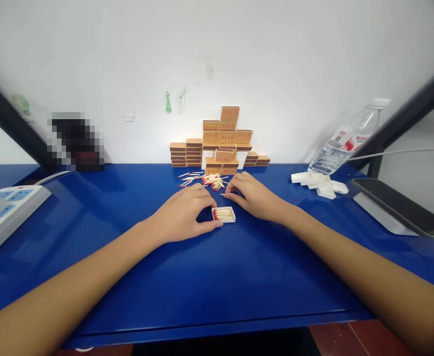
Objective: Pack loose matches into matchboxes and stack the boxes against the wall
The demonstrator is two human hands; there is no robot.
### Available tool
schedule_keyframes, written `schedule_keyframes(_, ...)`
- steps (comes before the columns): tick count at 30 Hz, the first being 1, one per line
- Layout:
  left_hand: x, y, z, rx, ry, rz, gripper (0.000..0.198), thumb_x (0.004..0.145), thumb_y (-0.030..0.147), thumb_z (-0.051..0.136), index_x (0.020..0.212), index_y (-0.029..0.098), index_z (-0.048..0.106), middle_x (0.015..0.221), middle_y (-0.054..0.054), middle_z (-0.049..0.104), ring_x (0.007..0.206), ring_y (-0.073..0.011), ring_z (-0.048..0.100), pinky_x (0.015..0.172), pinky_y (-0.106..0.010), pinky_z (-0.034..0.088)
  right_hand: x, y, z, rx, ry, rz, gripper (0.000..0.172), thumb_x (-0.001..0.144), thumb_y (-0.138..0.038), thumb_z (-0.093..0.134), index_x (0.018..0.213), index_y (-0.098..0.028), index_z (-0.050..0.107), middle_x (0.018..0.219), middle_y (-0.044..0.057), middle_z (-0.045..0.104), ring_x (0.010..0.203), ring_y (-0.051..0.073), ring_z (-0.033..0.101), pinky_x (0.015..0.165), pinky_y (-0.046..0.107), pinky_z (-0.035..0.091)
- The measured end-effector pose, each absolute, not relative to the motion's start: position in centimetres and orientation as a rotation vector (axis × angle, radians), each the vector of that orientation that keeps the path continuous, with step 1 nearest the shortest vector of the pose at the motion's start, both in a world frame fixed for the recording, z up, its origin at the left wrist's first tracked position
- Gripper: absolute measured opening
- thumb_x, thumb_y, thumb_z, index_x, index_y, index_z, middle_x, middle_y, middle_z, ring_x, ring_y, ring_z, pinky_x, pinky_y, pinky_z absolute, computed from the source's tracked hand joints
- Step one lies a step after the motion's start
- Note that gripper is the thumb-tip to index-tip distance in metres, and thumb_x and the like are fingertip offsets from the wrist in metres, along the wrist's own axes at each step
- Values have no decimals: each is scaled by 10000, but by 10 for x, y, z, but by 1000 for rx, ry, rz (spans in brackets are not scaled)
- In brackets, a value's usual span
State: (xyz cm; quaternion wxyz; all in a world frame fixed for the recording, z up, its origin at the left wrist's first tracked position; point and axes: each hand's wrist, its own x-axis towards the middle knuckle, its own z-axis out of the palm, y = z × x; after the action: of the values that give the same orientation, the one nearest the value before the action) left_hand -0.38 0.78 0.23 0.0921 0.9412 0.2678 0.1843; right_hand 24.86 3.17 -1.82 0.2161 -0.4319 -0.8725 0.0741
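Note:
My left hand grips a small white matchbox tray by its left end, thumb at the near side and fingers at the far side. Red-tipped matches lie side by side in the tray, heads to the left. Just beyond it, my right hand pinches a single match between thumb and fingers, its end sticking out to the left. A loose pile of matches is spread on the blue table behind both hands.
Yellow-brown matchboxes are stacked against the wall behind the pile. At right stand a tilted water bottle, white plastic pieces and a phone on a white stand. A power strip lies at left on the blue table.

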Motion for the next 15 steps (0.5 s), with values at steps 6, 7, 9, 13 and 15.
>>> schedule_keyframes(6, -4, 10, 0, 2804, 813, 564, 259, 948, 431, 735, 1048, 192, 738, 1049, -74, 725, 1036, -266, 628, 919, -421, 514, 246, 25, -11, -1205, -2365, 226, 177, 1030, -297, 535, 900, -208, 615, 1013, 114, 630, 1016, 283, 529, 936, 456, 444)
schedule_keyframes(7, -4, 10, 0, 2806, 819, 573, 257, 945, 429, 738, 1046, 192, 737, 1049, -75, 727, 1037, -269, 628, 925, -426, 515, 245, 22, -8, -1170, -2322, 304, 179, 1033, -315, 536, 916, -210, 622, 1015, 106, 633, 1011, 273, 538, 936, 447, 451)
schedule_keyframes(9, -4, 11, 0, 2810, 833, 598, 249, 938, 422, 747, 1032, 192, 731, 1043, -73, 732, 1036, -272, 629, 934, -434, 517, 240, 15, -1, -1106, -2210, 539, 211, 1040, -379, 536, 957, -214, 639, 1008, 83, 648, 967, 245, 569, 898, 411, 478)
schedule_keyframes(13, -4, 11, 0, 2812, 843, 659, 235, 932, 418, 754, 978, 191, 712, 994, -65, 742, 1006, -270, 644, 928, -439, 525, 231, 5, 7, -1024, -1977, 950, 307, 1017, -498, 579, 948, -209, 655, 941, 49, 690, 855, 201, 617, 779, 353, 509)
schedule_keyframes(15, -4, 12, -1, 2811, 857, 679, 228, 924, 408, 761, 975, 193, 708, 980, -63, 743, 989, -268, 652, 917, -439, 530, 228, 3, 7, -1010, -1920, 998, 298, 980, -496, 643, 933, -203, 678, 930, 48, 715, 831, 192, 635, 752, 343, 513)
